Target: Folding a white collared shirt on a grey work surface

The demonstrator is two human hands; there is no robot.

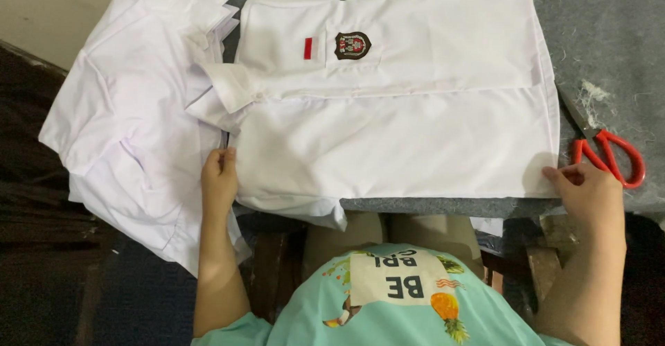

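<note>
The person is working on a white shirt [395, 110] that is lying flat and spread out, front up, across the grey desk [603, 34], with nothing folded over yet as far as the view shows. The left hand [219, 176] is pinching the shirt's near edge by the shoulder, fingers curled round the cloth, while the right hand [589, 193] is pressing down flat on the hem corner at the far right, fingers spread. To the left, a pile of white shirts [131, 103] is sitting half off the desk, looking already handled. On the chest pocket, a small red rectangular patch [308, 48] is showing beside a dark shield-shaped badge [352, 45]. Red-handled scissors [609, 155] are lying just beyond the right hand, near some loose threads [592, 100].
</note>
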